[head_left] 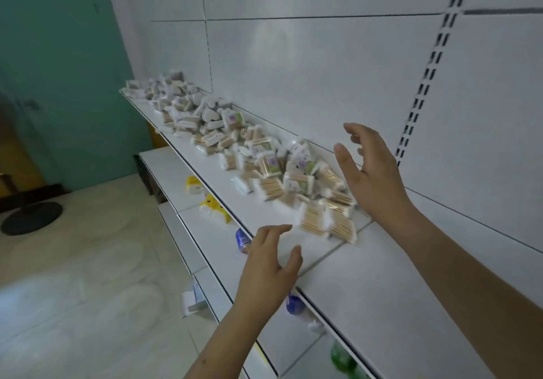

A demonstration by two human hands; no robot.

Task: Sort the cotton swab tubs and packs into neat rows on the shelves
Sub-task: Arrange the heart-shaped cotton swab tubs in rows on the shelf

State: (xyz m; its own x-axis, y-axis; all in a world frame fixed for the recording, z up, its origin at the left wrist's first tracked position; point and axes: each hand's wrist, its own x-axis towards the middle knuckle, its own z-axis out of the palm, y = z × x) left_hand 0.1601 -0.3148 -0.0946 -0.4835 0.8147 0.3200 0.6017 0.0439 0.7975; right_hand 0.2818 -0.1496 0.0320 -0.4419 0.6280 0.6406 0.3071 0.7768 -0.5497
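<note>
Right hand (373, 173) nearest the camera with its forearm, raised over the top shelf (382, 276), fingers spread and slightly curved, holding nothing, just beside the near end of the pile. Left hand (270, 264) lower, at the shelf's front edge, fingers loosely spread, thumb out, also empty; can't tell if it touches the edge. Top shelf is white painted metal, flat and smooth, with a seam across it and a slotted upright on the white back panel (323, 70). Cotton swab packs (270, 184) lie in a long loose heap along the shelf's back edge, running from near the right hand to the far left corner; no rows yet. Near ones are flat rectangular clear packs showing wooden sticks; farther ones look like small heart-shaped tubs (212, 114), blurred. Judged light, rigid-ish plastic, glossy and likely slippery, easy to slide or knock over the front edge; best taken by the short sides between thumb and fingers, or swept several together with a flat palm. Lower shelves carry small yellow items (214, 207) and blue ones (242, 239), unclear what.
</note>
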